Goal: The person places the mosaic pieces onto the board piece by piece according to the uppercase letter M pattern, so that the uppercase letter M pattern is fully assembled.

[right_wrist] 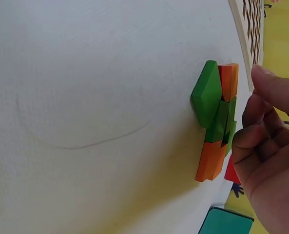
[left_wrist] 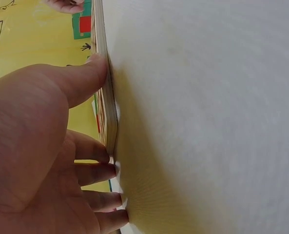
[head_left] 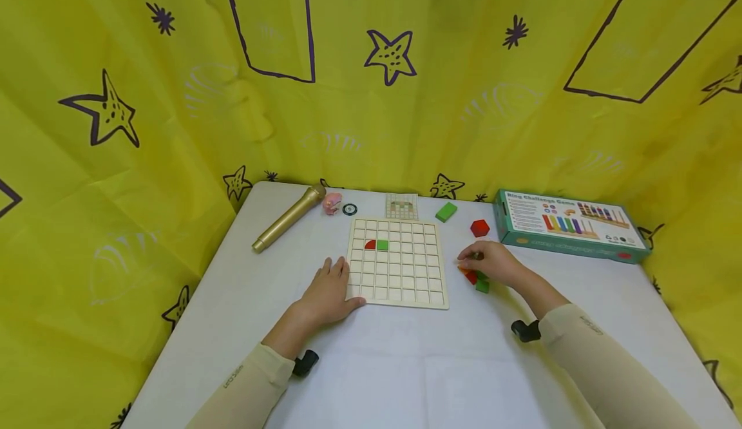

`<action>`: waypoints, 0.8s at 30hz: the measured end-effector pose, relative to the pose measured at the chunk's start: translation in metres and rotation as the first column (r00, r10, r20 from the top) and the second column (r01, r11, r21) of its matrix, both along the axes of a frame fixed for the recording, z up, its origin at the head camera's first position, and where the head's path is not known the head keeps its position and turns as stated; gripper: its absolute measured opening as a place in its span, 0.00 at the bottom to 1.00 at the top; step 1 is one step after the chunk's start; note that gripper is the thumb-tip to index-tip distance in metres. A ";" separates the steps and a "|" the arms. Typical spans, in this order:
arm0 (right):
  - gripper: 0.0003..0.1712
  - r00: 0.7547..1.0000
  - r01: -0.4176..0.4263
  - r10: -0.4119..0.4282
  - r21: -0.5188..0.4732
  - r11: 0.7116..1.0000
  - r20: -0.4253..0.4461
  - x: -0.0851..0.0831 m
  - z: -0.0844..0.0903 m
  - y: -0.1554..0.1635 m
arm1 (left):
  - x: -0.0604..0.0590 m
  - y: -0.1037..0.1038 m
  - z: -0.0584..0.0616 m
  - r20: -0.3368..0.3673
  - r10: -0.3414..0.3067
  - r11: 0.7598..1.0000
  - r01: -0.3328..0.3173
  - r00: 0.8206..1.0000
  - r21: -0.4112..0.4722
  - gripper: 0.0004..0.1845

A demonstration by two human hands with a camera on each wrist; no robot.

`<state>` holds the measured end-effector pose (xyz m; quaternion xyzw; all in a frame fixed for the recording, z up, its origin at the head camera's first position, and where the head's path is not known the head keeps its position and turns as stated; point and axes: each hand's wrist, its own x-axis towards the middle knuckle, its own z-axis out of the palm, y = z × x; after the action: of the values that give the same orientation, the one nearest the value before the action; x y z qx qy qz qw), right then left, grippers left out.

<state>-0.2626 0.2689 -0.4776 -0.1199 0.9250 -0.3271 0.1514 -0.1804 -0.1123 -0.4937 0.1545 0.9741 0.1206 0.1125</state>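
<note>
- Our grid board [head_left: 400, 263] lies mid-frame on the worktop [head_left: 371, 364]; only a red piece [head_left: 370, 245] and green piece [head_left: 382, 245] fill cells, most remain bare
- Left hand [head_left: 327, 294]: grip spread, steadying the board's edge
- Right hand [head_left: 493, 263]: grip curled over loose blocks [right_wrist: 215, 117], right of board, whether pinching we cannot tell

From my remote seat I see a gold microphone [head_left: 288, 218] at ten o'clock on the white table [head_left: 371, 364], a green block [head_left: 446, 212] and red hexagon block [head_left: 479, 227] at one o'clock, and a teal game box [head_left: 570, 225] at two o'clock.
</note>
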 end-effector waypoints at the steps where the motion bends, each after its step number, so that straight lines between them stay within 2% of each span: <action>1: 0.09 1.000 0.002 -0.002 -0.004 1.000 0.009 0.000 -0.001 0.001 | 0.000 0.000 0.000 0.001 -0.002 1.000 0.002 1.000 -0.001 0.50; 8: 0.13 0.998 -0.036 0.036 0.008 0.999 0.048 0.000 -0.005 0.003 | 0.001 -0.001 0.000 -0.002 -0.009 1.000 0.009 1.000 0.004 0.49; 16: 0.17 0.992 -0.099 0.096 0.030 0.995 0.086 0.000 -0.001 0.007 | 0.001 0.000 -0.001 0.000 -0.007 1.000 0.007 1.000 0.007 0.49; 24: 0.15 0.987 -0.104 0.102 0.007 0.995 0.125 -0.001 0.000 0.007 | 0.002 0.000 0.001 -0.003 -0.005 1.000 0.005 1.000 0.014 0.49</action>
<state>-0.2635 0.2764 -0.4771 -0.1457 0.9086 -0.3193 0.2264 -0.1784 -0.1127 -0.4925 0.1579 0.9730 0.1268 0.1105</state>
